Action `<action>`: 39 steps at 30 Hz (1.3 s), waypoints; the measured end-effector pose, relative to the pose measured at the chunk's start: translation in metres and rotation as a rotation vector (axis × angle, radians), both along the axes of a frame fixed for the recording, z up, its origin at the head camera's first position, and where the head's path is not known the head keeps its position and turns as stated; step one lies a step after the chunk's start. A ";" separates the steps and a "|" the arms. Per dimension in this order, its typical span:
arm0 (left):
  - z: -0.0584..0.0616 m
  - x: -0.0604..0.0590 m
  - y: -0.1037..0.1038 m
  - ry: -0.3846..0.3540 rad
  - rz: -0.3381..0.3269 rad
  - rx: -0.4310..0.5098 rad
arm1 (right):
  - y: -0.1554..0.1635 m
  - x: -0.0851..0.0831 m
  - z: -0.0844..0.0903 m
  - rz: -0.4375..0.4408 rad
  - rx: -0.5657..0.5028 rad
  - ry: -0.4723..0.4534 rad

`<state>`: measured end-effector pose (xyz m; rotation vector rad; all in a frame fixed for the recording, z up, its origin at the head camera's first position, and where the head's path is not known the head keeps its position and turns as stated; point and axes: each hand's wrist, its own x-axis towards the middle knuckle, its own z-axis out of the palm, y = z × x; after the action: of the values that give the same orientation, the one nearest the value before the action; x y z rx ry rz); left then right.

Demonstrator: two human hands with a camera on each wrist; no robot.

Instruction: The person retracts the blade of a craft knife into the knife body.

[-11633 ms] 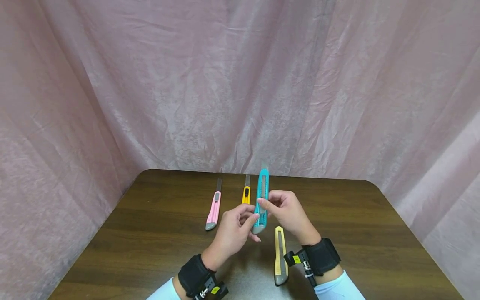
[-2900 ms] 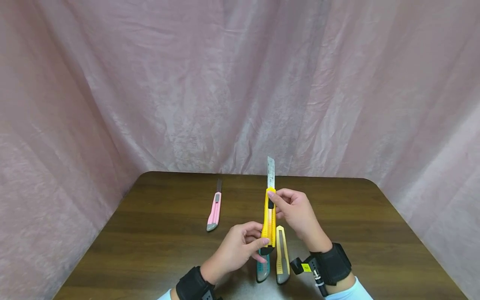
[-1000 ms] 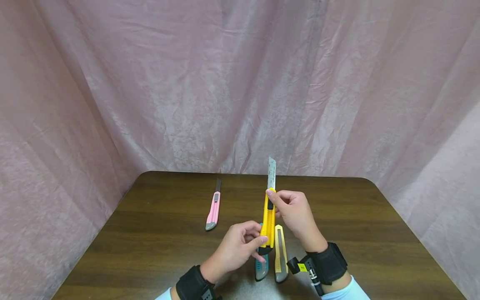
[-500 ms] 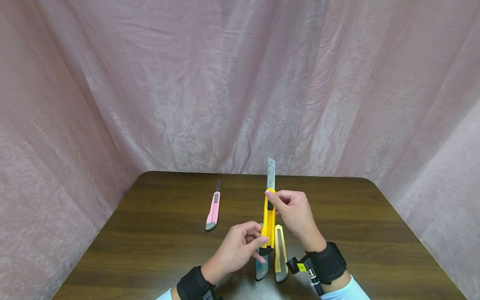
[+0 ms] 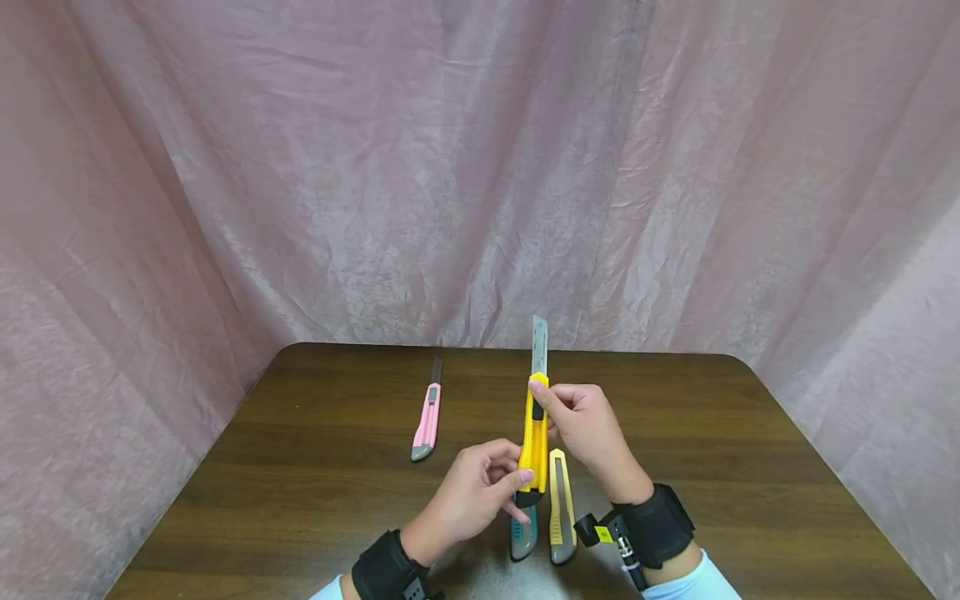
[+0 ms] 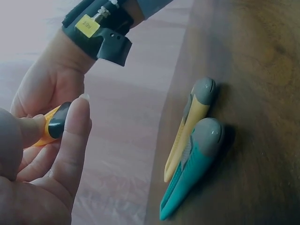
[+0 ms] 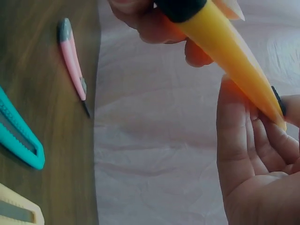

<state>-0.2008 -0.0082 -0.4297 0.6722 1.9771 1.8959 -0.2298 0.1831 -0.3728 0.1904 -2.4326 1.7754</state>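
Both hands hold up a bright yellow utility knife (image 5: 535, 454) with a black end cap, its long blade (image 5: 539, 343) out and pointing away. My left hand (image 5: 472, 492) pinches the capped lower end between thumb and fingers. Higher up, near the blade's mouth and the black slider, my right hand (image 5: 588, 425) pinches the body. Under the left hand, partly covered, a teal utility knife (image 5: 523, 540) lies on the table. Beside it is a pale yellow utility knife (image 5: 561, 512); neither one shows an extended blade. In the right wrist view the yellow knife's body (image 7: 225, 51) spans both hands.
A pink utility knife (image 5: 427, 421) with its dark blade out lies farther left on the brown wooden table (image 5: 300, 483). Pinkish drapes (image 5: 480, 167) hang behind the table and along both sides. Black camera straps (image 5: 651, 527) wrap the wrists.
The teal knife, held in both hands earlier, now lies beside the pale yellow one. The bright yellow knife has been lifted from the table. Over the last second it shifts only slightly left.
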 end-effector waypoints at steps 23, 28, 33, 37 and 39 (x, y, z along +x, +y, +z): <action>-0.001 -0.002 -0.001 0.024 -0.007 -0.001 | 0.003 0.000 -0.001 0.058 0.069 0.027; 0.000 -0.002 -0.002 0.027 -0.003 -0.005 | 0.004 -0.002 -0.003 0.076 0.062 0.104; -0.001 -0.002 -0.002 0.025 0.001 -0.005 | 0.003 -0.002 -0.005 0.079 0.069 0.134; -0.003 -0.003 -0.002 0.027 0.005 -0.005 | 0.001 -0.002 -0.006 0.066 0.079 0.113; -0.004 -0.004 -0.002 0.033 0.007 0.000 | 0.000 -0.002 -0.006 0.050 0.073 0.083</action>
<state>-0.2044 -0.0102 -0.4339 0.7024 2.0018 1.9005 -0.2316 0.1834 -0.3792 0.3277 -2.4560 1.6640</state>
